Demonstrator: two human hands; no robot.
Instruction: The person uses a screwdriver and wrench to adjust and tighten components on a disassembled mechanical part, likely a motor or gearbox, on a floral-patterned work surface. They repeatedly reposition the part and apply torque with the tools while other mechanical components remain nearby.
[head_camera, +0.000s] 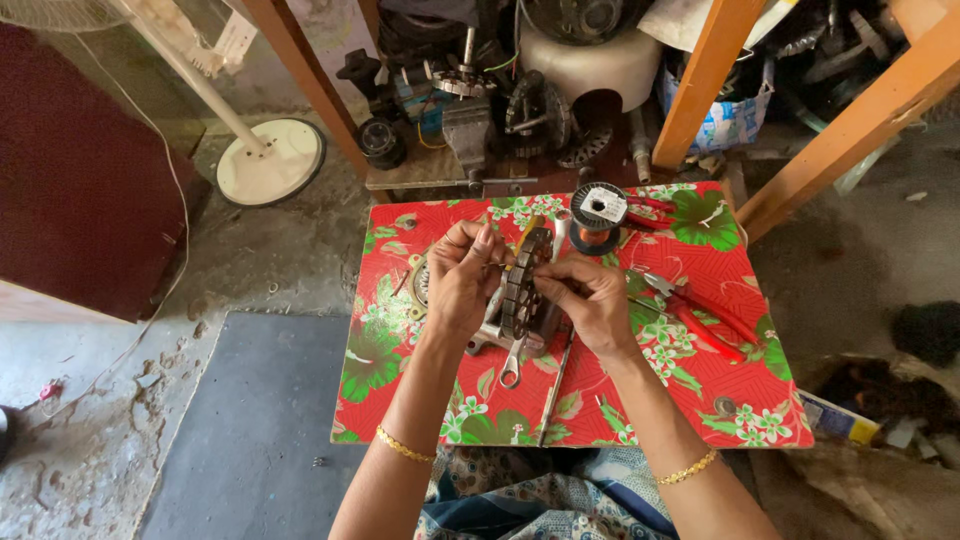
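1. Held upright above the middle of the tabletop (760, 400): a round, dark, laminated motor core (527, 283), ring-shaped with slotted edges, between both hands.
2. Left hand (458, 285): grip closed on the core's left edge, fingers curled, thumb and forefinger pinched near the top rim.
3. Right hand (592, 300): grip pinched together at the core's right side, seemingly on thin wire; the strand itself too fine to make out.
4. Directly beneath the core: a grey metal housing (490, 335) and a spanner (512, 362) lying on the flowered red cloth.
5. Just beyond, at the far edge: a spool of copper wire (597, 215) standing on end.
6. To the right: red-handled pliers (700, 315) lying near the right wrist; a small round metal piece (724, 406) nearer the front corner.
7. Further out: a heap of motor parts (480, 100) under a wooden frame at the far side, a white fan base (270, 160) on the floor at far left.
8. Likely risks, judged from this pose: a slipping pinch letting fine wire slacken or kink; sharp slot edges scraping its coating; the core dropping onto the housing below if the left grip loosens.
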